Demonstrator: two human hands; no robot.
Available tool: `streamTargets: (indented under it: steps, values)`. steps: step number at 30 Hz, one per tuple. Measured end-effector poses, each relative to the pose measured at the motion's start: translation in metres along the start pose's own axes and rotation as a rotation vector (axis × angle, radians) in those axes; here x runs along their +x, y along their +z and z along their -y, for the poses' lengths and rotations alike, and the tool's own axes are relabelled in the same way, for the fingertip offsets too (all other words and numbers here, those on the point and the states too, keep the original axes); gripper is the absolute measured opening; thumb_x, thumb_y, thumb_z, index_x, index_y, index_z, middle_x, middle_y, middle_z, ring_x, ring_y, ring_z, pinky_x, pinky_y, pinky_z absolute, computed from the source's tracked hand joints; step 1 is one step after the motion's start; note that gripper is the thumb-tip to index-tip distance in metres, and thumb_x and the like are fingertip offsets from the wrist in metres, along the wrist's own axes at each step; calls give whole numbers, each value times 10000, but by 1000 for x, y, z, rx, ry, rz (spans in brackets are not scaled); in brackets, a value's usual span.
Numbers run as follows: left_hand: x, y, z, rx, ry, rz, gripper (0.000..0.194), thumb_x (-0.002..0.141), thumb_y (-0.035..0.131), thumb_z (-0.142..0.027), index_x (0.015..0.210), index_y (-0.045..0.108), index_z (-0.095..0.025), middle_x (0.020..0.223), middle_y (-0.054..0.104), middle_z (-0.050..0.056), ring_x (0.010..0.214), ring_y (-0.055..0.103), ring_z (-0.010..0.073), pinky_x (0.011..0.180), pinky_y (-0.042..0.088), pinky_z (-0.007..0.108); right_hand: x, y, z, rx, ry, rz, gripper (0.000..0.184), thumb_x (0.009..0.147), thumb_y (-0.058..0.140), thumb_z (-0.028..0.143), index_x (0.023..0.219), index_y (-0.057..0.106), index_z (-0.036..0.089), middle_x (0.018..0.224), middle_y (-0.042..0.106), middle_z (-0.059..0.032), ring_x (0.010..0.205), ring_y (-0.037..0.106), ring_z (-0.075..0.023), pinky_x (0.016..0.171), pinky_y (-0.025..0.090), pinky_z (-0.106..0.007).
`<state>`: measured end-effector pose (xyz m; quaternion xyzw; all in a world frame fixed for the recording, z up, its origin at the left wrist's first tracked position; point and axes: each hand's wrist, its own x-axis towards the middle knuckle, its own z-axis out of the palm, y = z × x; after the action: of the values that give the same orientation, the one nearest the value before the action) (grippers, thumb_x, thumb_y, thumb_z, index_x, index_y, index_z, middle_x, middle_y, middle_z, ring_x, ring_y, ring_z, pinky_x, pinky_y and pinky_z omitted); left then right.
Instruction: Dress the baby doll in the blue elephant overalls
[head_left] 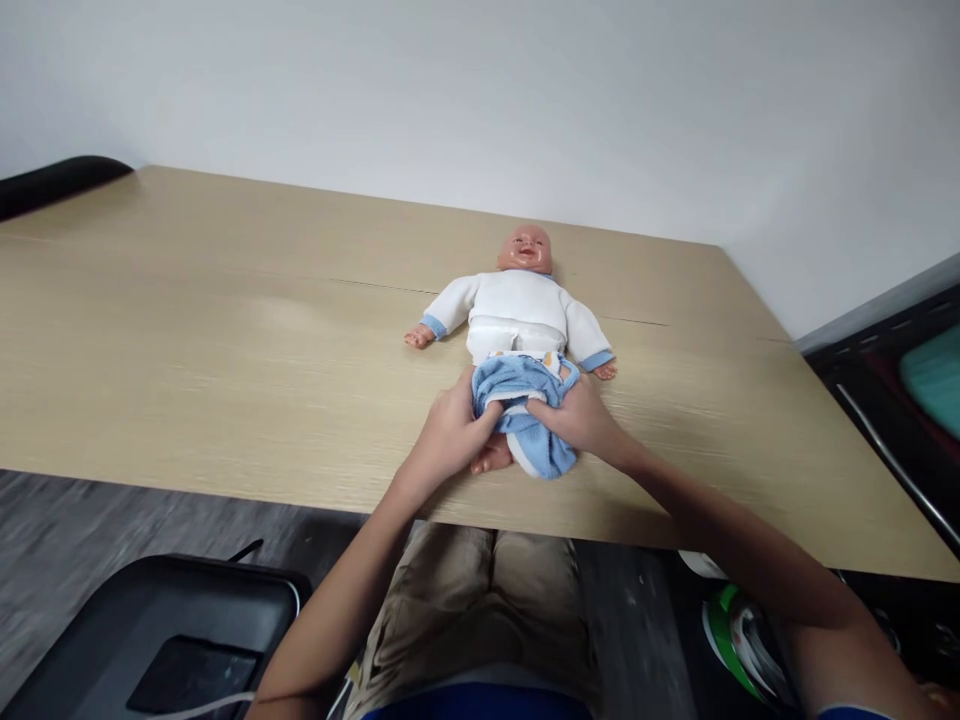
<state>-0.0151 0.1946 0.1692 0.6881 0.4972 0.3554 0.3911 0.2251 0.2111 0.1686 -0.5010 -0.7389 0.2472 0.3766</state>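
A baby doll (519, 305) in a white top with blue cuffs lies on its back on a wooden table (225, 340), head away from me. Blue knit trousers (525, 385) are bunched around its hips and legs. My left hand (448, 432) grips the trousers' left side, thumb pressed into the cloth, with a bare doll foot (491, 457) showing just below it. My right hand (581, 415) is closed on the trousers' right side. A patterned nappy peeks out above the waistband.
The table runs wide to the left and right, against a white wall. A dark chair or case (150, 640) stands on the floor at lower left. A dark rack with a teal item (934, 375) is at the right. Green-and-white shoes (739, 630) lie under the table.
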Motion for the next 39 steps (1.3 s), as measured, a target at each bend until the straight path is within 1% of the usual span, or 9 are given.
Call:
streamTargets:
  steps: [3,8,11,14,18,22,29,33,39]
  values:
    - [1,-6,-10,52,11,-19,332,1007,622,-444,1261,666,-234,1215,817,117,1087,750,339,937,505,448,2,-5,6,8,-13,-37,351,942,756,368,1241,854,211,1311,890,-133,1209,865,-349,1154,721,-549]
    - [-21,-14,-34,52,-14,-60,197,963,643,-424,1069,627,-259,930,715,25,843,628,257,797,420,398,-7,-28,41,17,-156,1,344,954,740,298,1270,842,212,1278,892,-98,1185,865,-312,1157,703,-478]
    - [-42,-17,-41,5,-59,-41,227,981,655,-457,1101,639,-264,1014,744,44,951,666,283,854,451,411,-14,-38,60,-29,-201,65,402,961,767,292,1353,831,227,1366,873,-102,1265,837,-332,1184,669,-490]
    - [-59,-19,-37,12,-124,-8,284,997,643,-495,1163,655,-265,1097,764,73,1067,694,329,913,481,449,-19,-36,68,-65,-161,193,325,963,779,300,1272,855,238,1302,880,-84,1161,828,-307,1089,667,-439]
    - [-70,-18,-23,45,-192,77,312,1017,589,-501,1198,661,-258,1073,762,86,1057,705,357,948,491,499,-24,-28,65,-158,-76,368,76,940,818,291,978,827,226,962,846,-22,826,718,-212,888,595,-350]
    - [-76,-14,-9,59,-182,105,305,1024,601,-475,1231,678,-265,1170,801,110,1046,706,357,941,492,503,-27,-22,59,-260,-32,473,166,946,849,301,848,742,219,839,778,-5,724,611,-180,745,470,-330]
    - [-66,-10,-1,108,-64,70,138,1027,619,-388,1087,672,-276,949,777,53,922,705,321,914,509,469,-22,-17,50,-258,-67,455,80,983,836,302,974,796,233,1055,865,-35,942,757,-246,937,586,-370]
    - [-54,-8,3,89,-60,83,160,1042,601,-378,1121,678,-263,982,801,52,918,731,305,930,527,461,-20,-16,42,-192,-49,428,88,977,855,291,1036,835,228,1138,892,-43,1012,801,-265,1034,628,-410]
    - [-32,-4,11,64,-52,59,335,1045,573,-389,1322,679,-234,1157,833,110,1109,783,360,960,540,474,-17,-11,28,-100,-82,317,421,1002,851,309,1418,860,243,1470,863,-82,1339,822,-317,1272,618,-473]
